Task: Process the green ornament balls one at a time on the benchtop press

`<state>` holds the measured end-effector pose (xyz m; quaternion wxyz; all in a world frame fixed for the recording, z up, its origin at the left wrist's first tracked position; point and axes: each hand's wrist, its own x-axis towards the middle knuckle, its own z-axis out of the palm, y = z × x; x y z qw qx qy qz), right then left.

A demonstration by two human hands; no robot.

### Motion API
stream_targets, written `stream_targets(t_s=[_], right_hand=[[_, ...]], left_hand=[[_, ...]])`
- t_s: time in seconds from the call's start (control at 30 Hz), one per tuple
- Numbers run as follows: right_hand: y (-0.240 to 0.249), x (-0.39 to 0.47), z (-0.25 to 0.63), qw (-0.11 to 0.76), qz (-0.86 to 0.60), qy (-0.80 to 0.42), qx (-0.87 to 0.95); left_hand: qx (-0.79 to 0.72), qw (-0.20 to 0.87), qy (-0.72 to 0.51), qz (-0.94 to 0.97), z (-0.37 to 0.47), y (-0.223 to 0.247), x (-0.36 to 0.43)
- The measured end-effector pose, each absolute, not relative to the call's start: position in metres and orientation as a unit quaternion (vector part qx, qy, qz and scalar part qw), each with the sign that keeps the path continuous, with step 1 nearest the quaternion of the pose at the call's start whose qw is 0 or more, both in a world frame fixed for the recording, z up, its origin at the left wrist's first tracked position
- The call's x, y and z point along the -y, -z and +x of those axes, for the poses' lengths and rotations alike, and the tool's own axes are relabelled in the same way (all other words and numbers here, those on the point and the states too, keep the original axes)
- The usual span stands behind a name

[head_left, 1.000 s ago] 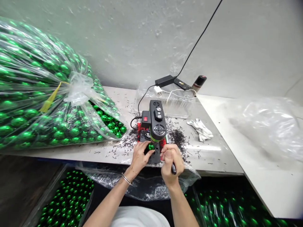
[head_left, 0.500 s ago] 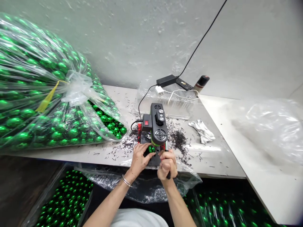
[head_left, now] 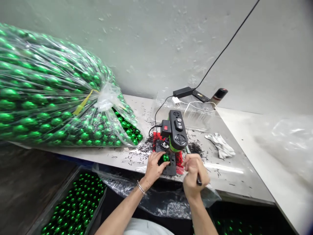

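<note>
My left hand [head_left: 154,166] has its thumb and fingers closed around a shiny green ball [head_left: 165,158]. The ball rests on the dark base plate [head_left: 171,169] under a small black bench machine [head_left: 177,130] with round vents and a red switch. My right hand [head_left: 195,174] is wrapped round a dark handle [head_left: 199,180], whose end pokes out below the fist. A thin pale rod [head_left: 187,149] shows above that fist, near the machine's right side; whether it joins the machine is hidden. Red material [head_left: 179,162] lies under the base plate.
A big clear bag [head_left: 56,98] of green balls lies on the left of the table [head_left: 97,156]. Black shavings surround the machine. White gloves [head_left: 220,146] lie at right, a clear plastic tray [head_left: 200,119] behind. More green balls [head_left: 75,199] fill a container below.
The view has swung, shifting everything rightward. My right hand has drawn away from the machine to the right, still gripping the handle. My left hand stays at the green ball.
</note>
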<state>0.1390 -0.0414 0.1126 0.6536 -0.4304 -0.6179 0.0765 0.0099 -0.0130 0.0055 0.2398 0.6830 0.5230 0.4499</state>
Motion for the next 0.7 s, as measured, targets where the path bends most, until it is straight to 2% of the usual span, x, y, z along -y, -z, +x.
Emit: stream_targets(t_s=[0.1,0.23,0.37,0.43,0.57,0.7], right_hand=[[-0.137,0.042,0.137,0.642,-0.447,-0.115,0.612],[-0.134,0.04,0.133,0.661,-0.435,-0.082,0.606],[-0.123,0.04,0.13,0.668,-0.436,-0.061,0.6],[-0.121,0.04,0.13,0.667,-0.437,-0.059,0.601],[-0.121,0.041,0.131,0.662,-0.43,-0.054,0.611],[-0.119,0.041,0.132,0.661,-0.425,-0.051,0.616]], left_hand=[[-0.506,0.214,-0.45,0.704,-0.001,0.0,0.038],[-0.475,0.145,-0.423,0.758,-0.025,-0.002,0.056],[-0.56,0.058,-0.392,0.727,-0.051,-0.029,0.012],[-0.621,0.028,-0.322,0.714,-0.062,-0.044,-0.021],[-0.629,0.033,-0.292,0.72,-0.077,-0.059,-0.065],[-0.615,0.041,-0.3,0.728,-0.086,-0.059,-0.065]])
